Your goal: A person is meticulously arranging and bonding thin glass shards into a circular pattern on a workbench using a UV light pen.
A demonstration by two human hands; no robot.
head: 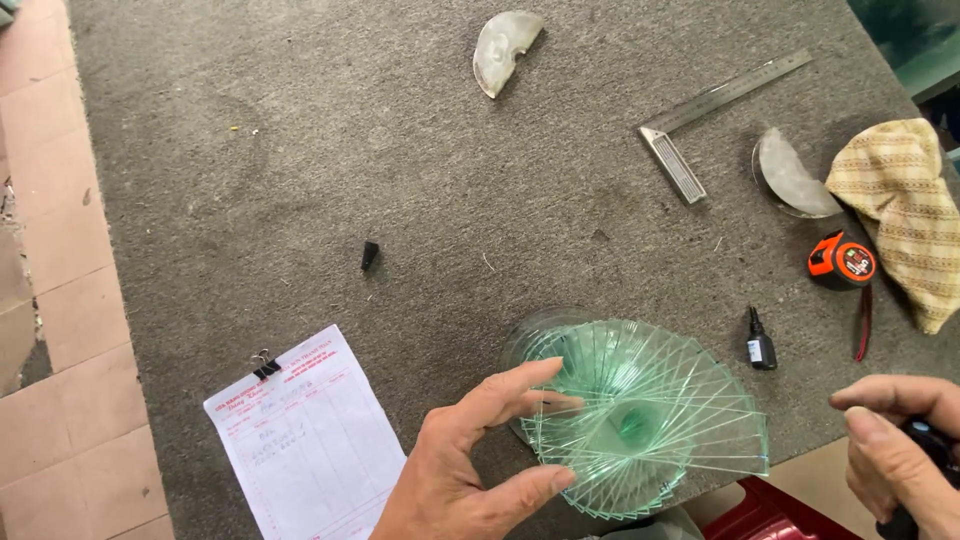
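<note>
Fanned glass stack (640, 420) at desk (300, 150) near edge, left hand (470, 460) touching its left side. Clipboard paper (305, 440) left of it, overhanging edge. Small bottle (760, 345) just right; tape measure (842, 260) and square (715, 110) behind, toward right edge.

Your right hand (900, 440) is cut off by the right and bottom edges; the dark object (925, 445) in it is mostly covered by your fingers, so you can't tell what it is. Your left hand (470, 460) runs off the bottom edge at the wrist, and its fingers cover the near-left rim of the fanned glass stack (645, 420). The clipped form (305, 440) loses its lower corner at the bottom edge, print too small to read. The red thing (765, 510) below the table edge is only partly in view, unidentifiable. The checked cloth (905, 215) is clipped at the right edge.
</note>
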